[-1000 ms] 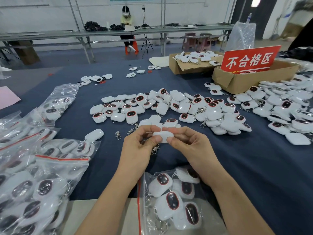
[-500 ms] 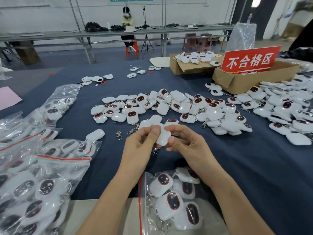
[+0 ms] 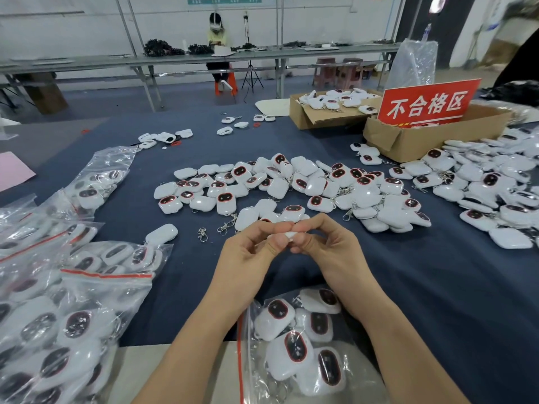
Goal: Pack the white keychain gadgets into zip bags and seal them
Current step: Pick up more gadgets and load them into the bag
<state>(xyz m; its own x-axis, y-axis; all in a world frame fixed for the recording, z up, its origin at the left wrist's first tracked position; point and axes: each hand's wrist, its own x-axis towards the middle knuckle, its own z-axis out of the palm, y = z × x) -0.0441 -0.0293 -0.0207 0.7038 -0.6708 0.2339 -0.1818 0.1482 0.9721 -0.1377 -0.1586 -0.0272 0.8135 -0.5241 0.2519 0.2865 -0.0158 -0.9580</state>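
both hands, left hand (image 3: 248, 258) and right hand (image 3: 329, 252), are pinching one white keychain gadget (image 3: 288, 235) tightly; seemingly light, rigid and glossy-slick, it is best gripped by its edges.

Factory packing floor. In the near field, a worktable under dark blue cloth (image 3: 437, 287) carries a heap of identical white keychain gadgets (image 3: 291, 185), with filled zip bags (image 3: 58, 316) piled at the left. At the far right stand open cardboard boxes (image 3: 423, 144), one bearing a red sign (image 3: 428, 103) lettered 不合格区. Beyond, a long metal-framed bench (image 3: 87, 61) runs along the white wall, where another worker (image 3: 217, 39) sits beside a tripod (image 3: 251, 74).
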